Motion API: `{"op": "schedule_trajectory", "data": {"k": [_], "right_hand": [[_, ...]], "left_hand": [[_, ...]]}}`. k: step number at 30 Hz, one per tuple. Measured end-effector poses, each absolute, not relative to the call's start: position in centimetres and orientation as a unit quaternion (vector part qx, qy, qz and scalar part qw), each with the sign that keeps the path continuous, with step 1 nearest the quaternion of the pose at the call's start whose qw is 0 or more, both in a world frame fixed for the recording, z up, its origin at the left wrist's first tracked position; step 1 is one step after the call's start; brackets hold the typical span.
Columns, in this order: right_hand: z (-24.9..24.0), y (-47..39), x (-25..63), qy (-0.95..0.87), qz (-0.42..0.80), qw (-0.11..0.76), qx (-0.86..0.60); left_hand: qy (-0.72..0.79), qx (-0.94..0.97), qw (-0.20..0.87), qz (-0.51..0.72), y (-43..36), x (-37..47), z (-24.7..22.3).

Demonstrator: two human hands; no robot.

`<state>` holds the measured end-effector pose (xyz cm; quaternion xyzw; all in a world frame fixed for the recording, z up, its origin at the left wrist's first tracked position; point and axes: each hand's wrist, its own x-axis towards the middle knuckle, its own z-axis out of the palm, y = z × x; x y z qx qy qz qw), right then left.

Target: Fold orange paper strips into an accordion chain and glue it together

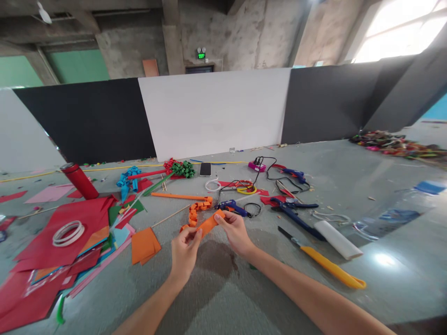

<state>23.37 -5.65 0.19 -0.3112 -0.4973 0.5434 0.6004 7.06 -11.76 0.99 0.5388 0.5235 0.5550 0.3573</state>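
Between my two hands is a small orange paper strip (210, 224), held above the grey floor. My left hand (186, 249) pinches its left end. At the strip's right end, the fingers of my right hand (234, 230) are closed on it. Just behind the hands lies a curled orange paper chain (196, 211), partly hidden by my left hand. An orange rolled paper stick (181, 196) lies beyond it. Orange paper squares (145, 245) are stacked to the left of my left hand. A blue glue gun (233, 207) rests behind my right hand.
Red paper sheets (82, 216) carry a tape roll (68, 233) at left, near a red bottle (81, 181). At right lie a yellow-handled knife (330, 267), a white roll (338, 239), dark blue pliers (296, 216) and a plastic bottle (394, 214). A phone (205, 169) lies farther back.
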Motion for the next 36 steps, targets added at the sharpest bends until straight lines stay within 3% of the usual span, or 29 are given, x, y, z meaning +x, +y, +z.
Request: {"op": "schedule_trajectory", "data": {"k": [8,14,22,36], "right_hand": [[0.3,-5.6,23.4,-0.499,0.547,0.598,-0.307],[0.1,-5.5,23.4,-0.496,0.520,0.611,-0.333],[0.6,-6.3,23.1,-0.522,0.524,0.585,-0.335],[0.9,-6.6,23.0,-0.532,0.495,0.594,-0.346]], "left_hand": [[0.520,0.541,0.353,0.559,-11.7,7.0,1.0],[0.470,0.470,0.451,0.595,-11.4,7.5,0.8],[0.448,0.482,0.541,0.524,-10.9,7.6,0.4],[0.439,0.492,0.554,0.508,-11.1,7.7,0.6]]}}
